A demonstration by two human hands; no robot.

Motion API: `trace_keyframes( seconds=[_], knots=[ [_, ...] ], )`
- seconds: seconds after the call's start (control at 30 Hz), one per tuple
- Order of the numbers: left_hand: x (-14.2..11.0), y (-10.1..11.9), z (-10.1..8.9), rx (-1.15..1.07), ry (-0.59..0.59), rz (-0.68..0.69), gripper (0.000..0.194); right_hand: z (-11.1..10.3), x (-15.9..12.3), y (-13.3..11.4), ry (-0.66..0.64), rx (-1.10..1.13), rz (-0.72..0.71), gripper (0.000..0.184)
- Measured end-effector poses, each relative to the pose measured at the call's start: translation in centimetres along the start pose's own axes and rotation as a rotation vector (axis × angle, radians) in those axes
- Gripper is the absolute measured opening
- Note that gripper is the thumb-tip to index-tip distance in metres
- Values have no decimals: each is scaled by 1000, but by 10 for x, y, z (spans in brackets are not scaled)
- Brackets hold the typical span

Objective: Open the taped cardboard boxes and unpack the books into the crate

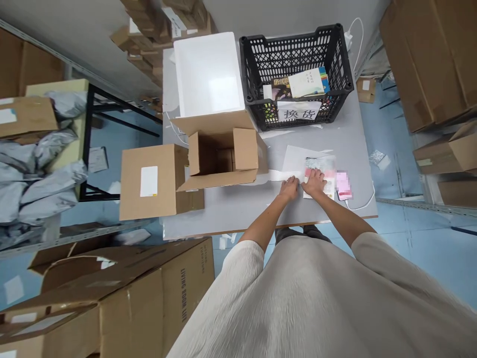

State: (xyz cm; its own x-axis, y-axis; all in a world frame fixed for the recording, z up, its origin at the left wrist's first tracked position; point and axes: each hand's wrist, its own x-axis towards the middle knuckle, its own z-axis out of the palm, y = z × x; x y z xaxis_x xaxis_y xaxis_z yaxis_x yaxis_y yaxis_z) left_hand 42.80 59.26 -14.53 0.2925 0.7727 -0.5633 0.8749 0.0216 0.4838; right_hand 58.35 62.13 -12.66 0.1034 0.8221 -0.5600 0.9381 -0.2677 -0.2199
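The shirt (pixel 305 298) is loose and off-white, of finely wrinkled cloth, with wide short sleeves (pixel 246 256); the trousers (pixel 286 233) are dark grey.

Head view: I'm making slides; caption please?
Grey tabletop: right hand on flat pink-and-white printed item, left hand beside it.

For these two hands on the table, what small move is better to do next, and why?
Probably smooth the white paper strip with the left hand: it is at the strip's near edge, while the right hand rests spread on the printed item and could steady it.
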Motion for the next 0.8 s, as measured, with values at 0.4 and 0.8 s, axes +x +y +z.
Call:
trace_keyframes(
  seconds=[0.4, 0.8],
  knots=[
    [13, 28, 5, -401, 49, -175, 39, -31, -8, 53, 63, -122, -189, 39],
    [32, 34, 27, -634, 131, -362, 32, -59, -19, 97, 24, -227, -229, 45]
  ],
)
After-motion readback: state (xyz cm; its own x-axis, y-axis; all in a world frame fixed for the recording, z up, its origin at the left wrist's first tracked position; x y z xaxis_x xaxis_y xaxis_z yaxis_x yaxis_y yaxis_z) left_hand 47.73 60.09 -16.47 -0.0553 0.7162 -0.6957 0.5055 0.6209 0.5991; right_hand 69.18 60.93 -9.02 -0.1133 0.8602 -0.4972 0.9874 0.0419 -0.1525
